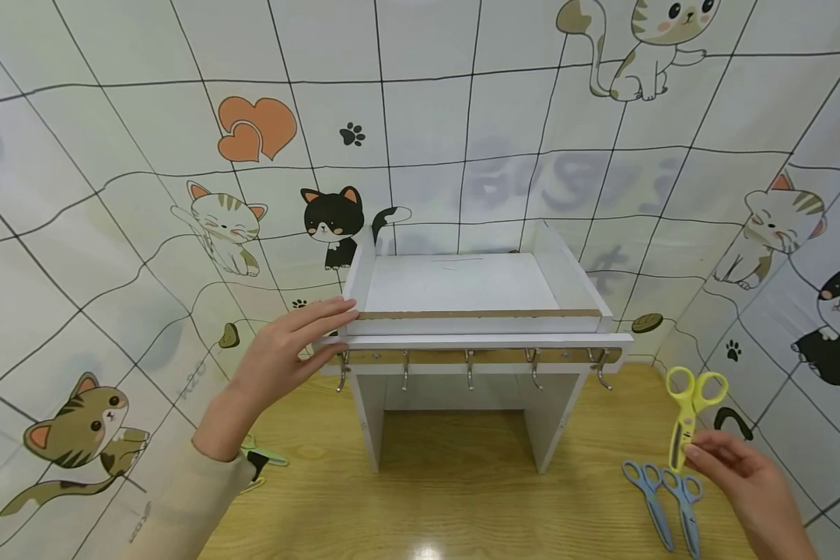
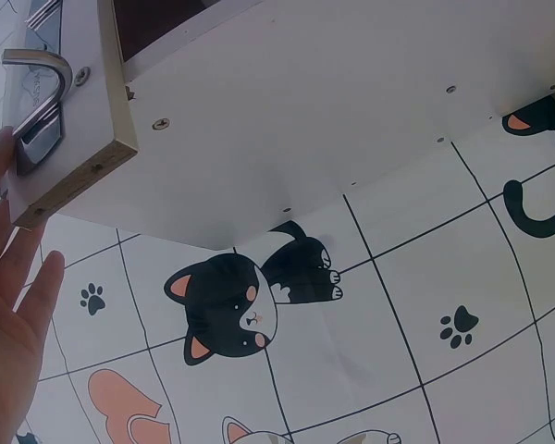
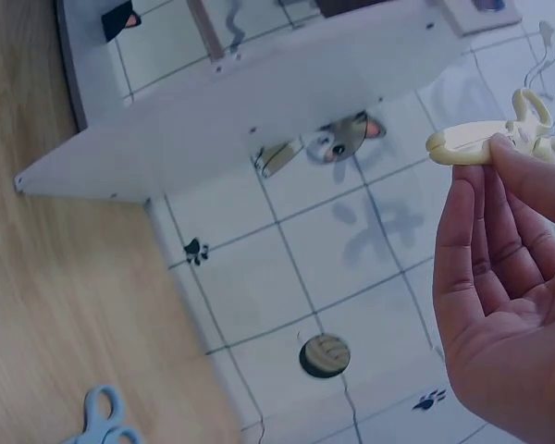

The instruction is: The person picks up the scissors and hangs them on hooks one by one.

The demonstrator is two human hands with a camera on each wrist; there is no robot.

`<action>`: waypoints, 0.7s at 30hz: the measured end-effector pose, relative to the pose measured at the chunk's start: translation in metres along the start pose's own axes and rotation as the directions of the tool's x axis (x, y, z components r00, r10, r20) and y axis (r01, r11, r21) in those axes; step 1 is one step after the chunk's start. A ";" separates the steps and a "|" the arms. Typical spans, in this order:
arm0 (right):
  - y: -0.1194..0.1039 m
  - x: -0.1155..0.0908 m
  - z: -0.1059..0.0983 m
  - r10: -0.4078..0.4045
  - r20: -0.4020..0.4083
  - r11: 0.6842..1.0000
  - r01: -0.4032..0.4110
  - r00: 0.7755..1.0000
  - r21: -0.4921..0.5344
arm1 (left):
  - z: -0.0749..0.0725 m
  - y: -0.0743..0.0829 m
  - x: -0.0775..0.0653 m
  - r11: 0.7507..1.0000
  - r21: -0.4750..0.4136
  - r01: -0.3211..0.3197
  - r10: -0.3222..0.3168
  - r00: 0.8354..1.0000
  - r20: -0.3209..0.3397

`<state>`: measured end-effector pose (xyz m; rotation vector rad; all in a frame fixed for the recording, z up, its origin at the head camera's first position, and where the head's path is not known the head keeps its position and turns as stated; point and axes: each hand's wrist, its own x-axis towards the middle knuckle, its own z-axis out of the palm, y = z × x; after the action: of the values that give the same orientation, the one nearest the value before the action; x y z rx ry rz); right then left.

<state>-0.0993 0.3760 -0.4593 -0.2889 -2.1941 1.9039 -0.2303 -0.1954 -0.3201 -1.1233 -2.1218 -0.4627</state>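
Between thumb and fingertips, my right hand (image 1: pixel 749 478) pinches a pair of yellow scissors (image 1: pixel 684 416) by the blade end, handle loops up. In the right wrist view the yellow scissors (image 3: pixel 472 139) lie above the curled fingers. Two pairs of blue scissors, one left (image 1: pixel 648 498) and one right (image 1: pixel 686 509), lie on the table just below. My left hand (image 1: pixel 273 354) rests with extended fingers against the left end of a white shelf (image 1: pixel 476 341). In the left wrist view, its fingers touch the board end beside a metal hook (image 2: pixel 42 88).
Several metal hooks, one in the middle (image 1: pixel 470 369), line the shelf's front rail. A light green item (image 1: pixel 269 455), partly hidden by the left sleeve, lies on the wooden table (image 1: pixel 455 482). Cat-patterned sheeting (image 1: pixel 427 117) stands behind and at both sides.
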 end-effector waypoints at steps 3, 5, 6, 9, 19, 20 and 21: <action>-0.009 -0.003 0.007 -0.060 0.026 0.998 0.060 0.998 0.011 | 0.000 -0.001 0.000 1.000 0.002 0.001 -0.001 1.000 0.000; -0.015 -0.005 0.011 -0.094 0.046 0.995 0.093 0.995 0.023 | 0.001 -0.001 0.000 1.000 0.004 0.000 0.000 1.000 -0.003; -0.017 -0.005 0.013 -0.108 0.056 0.994 0.107 0.993 0.021 | 0.001 -0.001 0.000 1.000 0.003 -0.003 0.003 1.000 -0.007; -0.023 -0.008 0.018 -0.139 0.085 0.990 0.138 0.987 0.020 | 0.001 -0.001 -0.001 1.000 -0.001 -0.006 0.006 1.000 -0.014; -0.033 -0.011 0.033 -0.179 0.162 0.984 0.174 0.970 0.049 | 0.001 0.000 -0.001 1.000 0.004 0.006 -0.006 1.000 -0.010; -0.033 -0.011 0.034 -0.170 0.167 0.985 0.166 0.971 0.040 | 0.001 0.000 -0.001 1.000 0.005 0.008 -0.008 1.000 -0.009; -0.033 -0.011 0.036 -0.162 0.170 0.987 0.159 0.972 0.031 | 0.001 0.000 0.000 1.000 0.006 0.009 -0.009 1.000 -0.008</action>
<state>-0.0991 0.3343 -0.4314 0.0586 -2.2291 1.9215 -0.2305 -0.1951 -0.3211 -1.1068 -2.1212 -0.4637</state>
